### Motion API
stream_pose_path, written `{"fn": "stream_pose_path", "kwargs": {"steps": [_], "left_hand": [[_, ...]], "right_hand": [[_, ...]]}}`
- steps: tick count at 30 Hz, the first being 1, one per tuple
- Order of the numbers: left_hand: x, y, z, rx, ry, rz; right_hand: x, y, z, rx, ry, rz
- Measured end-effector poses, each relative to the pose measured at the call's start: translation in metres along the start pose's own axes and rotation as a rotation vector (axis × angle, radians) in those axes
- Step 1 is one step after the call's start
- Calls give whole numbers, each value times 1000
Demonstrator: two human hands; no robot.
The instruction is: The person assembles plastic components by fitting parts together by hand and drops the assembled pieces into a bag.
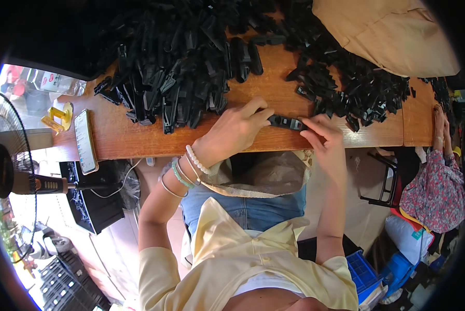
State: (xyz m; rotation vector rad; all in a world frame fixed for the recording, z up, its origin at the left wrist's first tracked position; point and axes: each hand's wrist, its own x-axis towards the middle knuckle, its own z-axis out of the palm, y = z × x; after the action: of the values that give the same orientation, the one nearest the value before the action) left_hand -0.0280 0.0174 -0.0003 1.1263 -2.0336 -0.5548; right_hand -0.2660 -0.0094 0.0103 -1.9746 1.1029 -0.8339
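Observation:
Between my two hands, just above the table's near edge, is a small, long black plastic part (287, 123). My left hand (241, 126), with bracelets at its wrist, has its fingers closed on the part's left end. The thumb and fingers of my right hand (323, 136) pinch its right end. Beyond my left hand lies a large heap of long black plastic parts (175, 67). A second heap of smaller black pieces (364, 90) spreads out beyond my right hand. An open cloth sack (266, 181) lies over my lap below the table edge.
On the wooden table (279, 72), a phone (86, 140) and a yellow tape dispenser (61, 118) lie at the left. A fan (9, 171) stands at far left. A brown sack (388, 31) covers the far right. Another person (434, 181) works at the right; a blue crate (363, 274) sits below.

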Motion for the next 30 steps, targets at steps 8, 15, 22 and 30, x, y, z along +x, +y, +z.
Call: {"fn": "stream_pose_path", "kwargs": {"steps": [8, 15, 22, 30], "left_hand": [[-2, 6, 4, -10, -68, -7], [23, -5, -11, 156, -49, 46], [70, -28, -21, 1026, -52, 195], [32, 21, 12, 530, 224, 331]], "right_hand": [[11, -4, 14, -120, -21, -187], [-10, -11, 8, 254, -180, 137], [35, 1, 17, -574, 326, -161], [34, 12, 16, -503, 391, -214]]}}
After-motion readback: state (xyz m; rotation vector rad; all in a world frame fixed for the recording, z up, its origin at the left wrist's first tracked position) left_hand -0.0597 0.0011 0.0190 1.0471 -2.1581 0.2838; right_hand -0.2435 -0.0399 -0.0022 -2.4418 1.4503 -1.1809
